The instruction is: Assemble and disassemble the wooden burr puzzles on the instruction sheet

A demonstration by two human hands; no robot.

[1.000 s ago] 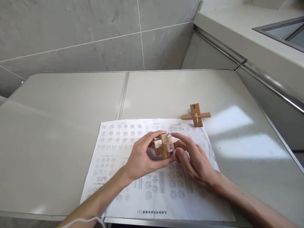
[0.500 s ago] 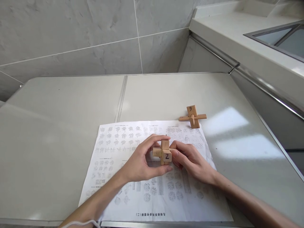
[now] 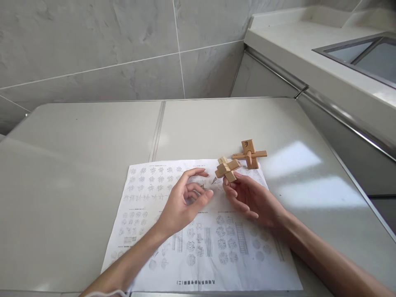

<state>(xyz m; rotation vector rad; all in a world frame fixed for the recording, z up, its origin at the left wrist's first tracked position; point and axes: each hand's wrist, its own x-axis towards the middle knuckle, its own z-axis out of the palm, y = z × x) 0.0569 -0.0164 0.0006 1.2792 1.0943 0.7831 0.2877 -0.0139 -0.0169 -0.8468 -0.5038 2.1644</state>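
A wooden interlocking burr puzzle of crossed notched sticks is tilted at the fingertips of my right hand. That hand is turned partly palm up, its thumb and a finger at the puzzle's lower end and its other fingers loosely curled. My left hand is apart from the puzzle, to its left, with fingers bent and spread and nothing held. Beneath both hands lies a printed sheet with rows of small puzzle drawings. Just behind the held puzzle is a second wooden burr puzzle with a handwritten mark on one stick.
The pale folding table has a seam running across it. A grey tiled wall rises behind the far edge. To the right stands a higher white counter with a metal-framed inset. A white cable crosses my left forearm.
The held puzzle has moved up and toward the second puzzle, turning over in my right hand. My left hand has let go of it. The second puzzle still lies at the sheet's far right corner.
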